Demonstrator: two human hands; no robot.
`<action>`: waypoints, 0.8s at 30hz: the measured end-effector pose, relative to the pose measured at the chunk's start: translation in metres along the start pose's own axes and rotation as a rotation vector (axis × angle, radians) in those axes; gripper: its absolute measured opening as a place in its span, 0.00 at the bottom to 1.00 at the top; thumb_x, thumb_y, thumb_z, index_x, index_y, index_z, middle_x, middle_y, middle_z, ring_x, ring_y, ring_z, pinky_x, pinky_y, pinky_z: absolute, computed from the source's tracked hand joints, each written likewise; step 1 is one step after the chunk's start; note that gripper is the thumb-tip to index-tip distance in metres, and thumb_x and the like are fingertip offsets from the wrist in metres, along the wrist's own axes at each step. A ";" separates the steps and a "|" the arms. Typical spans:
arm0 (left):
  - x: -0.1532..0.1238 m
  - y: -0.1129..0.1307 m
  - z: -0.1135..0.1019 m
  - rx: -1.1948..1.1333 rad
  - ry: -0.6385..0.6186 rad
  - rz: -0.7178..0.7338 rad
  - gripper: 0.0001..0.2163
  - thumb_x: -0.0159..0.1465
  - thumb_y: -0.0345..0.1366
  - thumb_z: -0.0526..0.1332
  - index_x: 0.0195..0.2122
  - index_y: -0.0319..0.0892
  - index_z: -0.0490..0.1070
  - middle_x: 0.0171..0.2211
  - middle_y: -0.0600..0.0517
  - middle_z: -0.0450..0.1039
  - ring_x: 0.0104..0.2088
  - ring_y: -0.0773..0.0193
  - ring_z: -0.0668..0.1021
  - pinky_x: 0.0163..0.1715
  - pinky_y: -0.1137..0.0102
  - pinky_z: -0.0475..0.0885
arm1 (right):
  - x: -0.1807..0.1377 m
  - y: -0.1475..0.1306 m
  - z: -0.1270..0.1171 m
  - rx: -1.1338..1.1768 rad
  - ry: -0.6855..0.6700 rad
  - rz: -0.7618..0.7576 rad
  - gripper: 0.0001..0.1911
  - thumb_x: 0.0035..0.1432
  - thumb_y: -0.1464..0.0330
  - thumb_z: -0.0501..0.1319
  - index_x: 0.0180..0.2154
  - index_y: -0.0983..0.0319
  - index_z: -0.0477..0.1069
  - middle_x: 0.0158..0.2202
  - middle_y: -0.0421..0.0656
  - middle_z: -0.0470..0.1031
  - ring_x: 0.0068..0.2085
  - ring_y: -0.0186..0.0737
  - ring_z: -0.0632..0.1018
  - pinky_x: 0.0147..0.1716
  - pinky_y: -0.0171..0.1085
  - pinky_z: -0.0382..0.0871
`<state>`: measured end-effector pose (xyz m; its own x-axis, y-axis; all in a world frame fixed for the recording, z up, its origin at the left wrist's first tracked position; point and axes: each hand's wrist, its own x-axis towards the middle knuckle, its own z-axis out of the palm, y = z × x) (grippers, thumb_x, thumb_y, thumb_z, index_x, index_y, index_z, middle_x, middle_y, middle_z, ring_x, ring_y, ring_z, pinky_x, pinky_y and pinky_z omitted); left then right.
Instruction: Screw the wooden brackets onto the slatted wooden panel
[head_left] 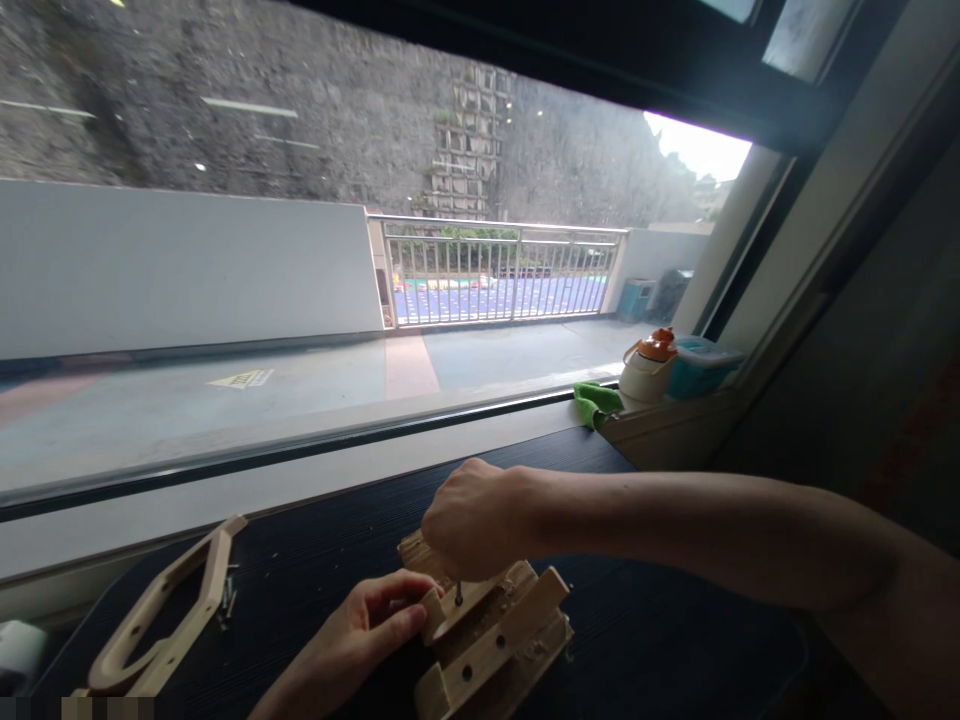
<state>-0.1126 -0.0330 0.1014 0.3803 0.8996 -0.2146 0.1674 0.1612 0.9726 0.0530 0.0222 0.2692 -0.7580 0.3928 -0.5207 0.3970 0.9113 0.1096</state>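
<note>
A pale wooden assembly (499, 645) of strips and blocks, with dark round holes or screw heads in it, lies on the dark table. My left hand (382, 615) pinches the rounded end of one wooden strip (433, 612) between thumb and fingers. Above that strip my right hand (472, 520) is closed in a fist. A short metal shaft (458, 595) stands upright between the fist and the wood; whatever the fist grips is hidden by the hand itself. Rough wooden edging (412, 550) shows behind the fist.
At the left of the dark table (322, 560) lies a wooden frame (169, 610), with several loose screws (228, 600) beside it. On the sill at the right are a green cloth (597, 402), a white bottle with an orange top (648, 368) and a teal tub (701, 367). A large window borders the table's far side.
</note>
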 end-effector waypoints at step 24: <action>-0.001 0.003 0.001 0.040 0.007 0.001 0.22 0.55 0.55 0.64 0.42 0.43 0.78 0.39 0.49 0.79 0.42 0.54 0.76 0.41 0.68 0.69 | -0.002 0.005 0.007 0.098 0.060 -0.063 0.11 0.60 0.68 0.57 0.37 0.65 0.76 0.32 0.45 0.78 0.34 0.41 0.77 0.23 0.35 0.61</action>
<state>-0.1119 -0.0341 0.1044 0.3738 0.9027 -0.2130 0.2033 0.1444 0.9684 0.0606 0.0252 0.2650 -0.8115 0.3441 -0.4723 0.3936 0.9193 -0.0066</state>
